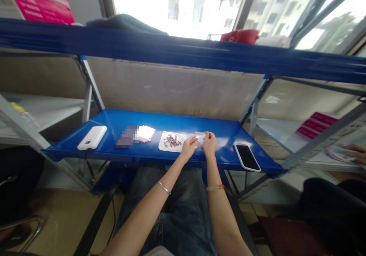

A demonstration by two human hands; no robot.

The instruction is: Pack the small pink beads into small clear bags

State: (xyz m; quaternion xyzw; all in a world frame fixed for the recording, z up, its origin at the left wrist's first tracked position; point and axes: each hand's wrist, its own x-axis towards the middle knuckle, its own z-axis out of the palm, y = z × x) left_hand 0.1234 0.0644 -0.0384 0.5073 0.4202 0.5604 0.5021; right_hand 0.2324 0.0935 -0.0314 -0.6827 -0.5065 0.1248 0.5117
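"What do we see held?"
"We see the left hand (188,148) and right hand (210,144), grip pinched, grasping a small clear bag (200,137) between them over the blue counter (171,120)."
"What do we find nearby?"
"Left of the bag, we find small red pieces (172,140) on a white mat (162,145); to the right, a white-framed phone (247,157)."

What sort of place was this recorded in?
Probably a small workshop: a blue shelf runs above a blue table, small red pieces lie by the left hand, and another person's hand shows at the right edge.
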